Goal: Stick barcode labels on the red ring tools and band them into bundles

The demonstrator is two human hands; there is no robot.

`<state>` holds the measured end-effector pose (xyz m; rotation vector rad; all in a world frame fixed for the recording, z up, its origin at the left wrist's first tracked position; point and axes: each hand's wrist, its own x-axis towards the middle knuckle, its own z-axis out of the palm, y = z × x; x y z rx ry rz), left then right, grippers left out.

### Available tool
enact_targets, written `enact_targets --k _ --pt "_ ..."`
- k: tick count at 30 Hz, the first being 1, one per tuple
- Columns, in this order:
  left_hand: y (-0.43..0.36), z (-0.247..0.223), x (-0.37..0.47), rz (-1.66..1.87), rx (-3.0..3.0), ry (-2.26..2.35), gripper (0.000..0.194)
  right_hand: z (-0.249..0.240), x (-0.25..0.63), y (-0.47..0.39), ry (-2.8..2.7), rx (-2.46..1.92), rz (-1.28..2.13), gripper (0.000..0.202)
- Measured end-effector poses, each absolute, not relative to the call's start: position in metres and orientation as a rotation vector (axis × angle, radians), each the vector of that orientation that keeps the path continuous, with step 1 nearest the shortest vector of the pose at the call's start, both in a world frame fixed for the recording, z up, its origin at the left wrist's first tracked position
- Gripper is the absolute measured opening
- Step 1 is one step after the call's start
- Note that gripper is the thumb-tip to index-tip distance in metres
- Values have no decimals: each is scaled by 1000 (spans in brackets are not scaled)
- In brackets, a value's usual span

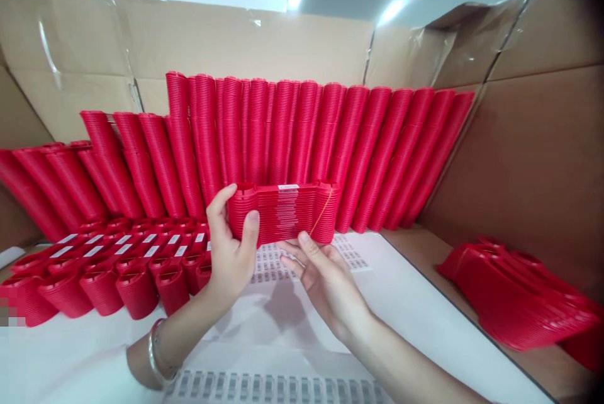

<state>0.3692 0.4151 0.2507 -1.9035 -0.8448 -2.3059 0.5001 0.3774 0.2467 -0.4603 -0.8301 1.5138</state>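
From the head camera, the white counter (415,328) is hemmed in by cardboard walls (533,158) at the far side and on the right, with a brown cardboard strip running along its right edge. Tall stacks of red plastic parts (302,133) stand in a leaning row against the far wall from left to right. More short red stacks (117,265) with white labels fill the near left of the counter. A loose heap of red parts (519,297) lies on the cardboard at the right, well apart from the hands. The open room is the bare white middle of the counter, between the short stacks on the left and its right edge, running toward the near side, where sheets of small printed labels (264,385) lie flat.

The left hand (231,253) is curled around the left end of a bundle of red parts (283,212), thumb on the front face and fingers behind it, gripping it. The bundle is held just above the counter at the centre, right before the tall row, with a white label strip on its front and a thin rubber band (323,209) near its right end. The right hand (325,278) is open, fingers spread, its fingertips just under the bundle's lower edge; whether they touch it cannot be told. A metal bracelet (155,353) sits on the left wrist.
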Motion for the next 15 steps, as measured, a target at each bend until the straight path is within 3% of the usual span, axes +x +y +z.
enact_targets --k 15 --pt "400 257 381 -2486 -2000 -1075 35 245 497 373 -660 -332 1493 8"
